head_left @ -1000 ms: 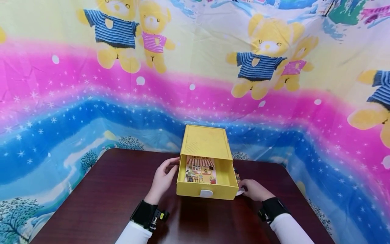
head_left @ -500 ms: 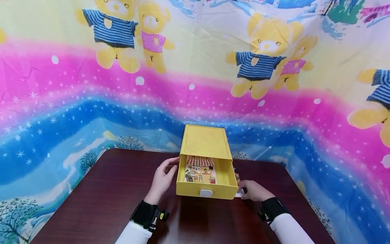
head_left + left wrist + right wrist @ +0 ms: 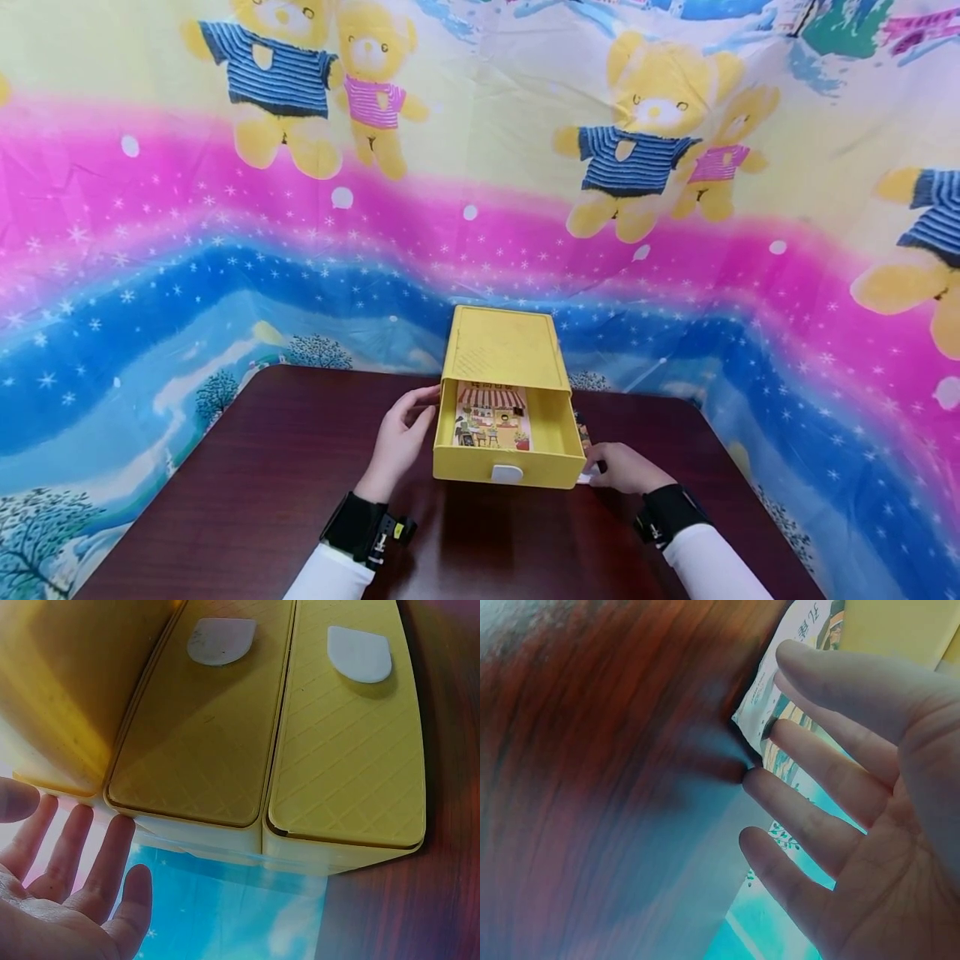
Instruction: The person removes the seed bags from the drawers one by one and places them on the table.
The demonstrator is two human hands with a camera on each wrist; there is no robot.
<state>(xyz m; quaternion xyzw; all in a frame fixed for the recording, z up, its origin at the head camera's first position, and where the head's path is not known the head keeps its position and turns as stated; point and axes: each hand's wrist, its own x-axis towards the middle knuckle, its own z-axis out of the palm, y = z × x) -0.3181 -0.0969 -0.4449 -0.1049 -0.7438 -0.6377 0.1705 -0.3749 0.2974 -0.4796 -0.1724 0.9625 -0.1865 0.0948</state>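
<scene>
A yellow drawer cabinet (image 3: 508, 346) stands on the table, its top drawer (image 3: 551, 425) pulled out. Inside that drawer lies a picture book (image 3: 491, 421) with a shop printed on its cover. My left hand (image 3: 397, 442) touches the cabinet's left side with straight, spread fingers; the left wrist view shows the fingertips at its edge. Beside the cabinet's right side, my right hand (image 3: 633, 468) pinches the white edge of a second book (image 3: 769, 694), which bears printed characters. In the head view the drawer and hand hide most of that book.
Two lower drawers (image 3: 345, 750) with white pulls are closed in the left wrist view. The dark wooden table (image 3: 300, 467) spreads around the cabinet. A printed cloth (image 3: 480, 208) with bears hangs behind and along the sides.
The white edge at my right hand, raised and curled a second ago, now lies lower and flatter. My right hand has shifted only slightly. The left hand and the drawer have not moved.
</scene>
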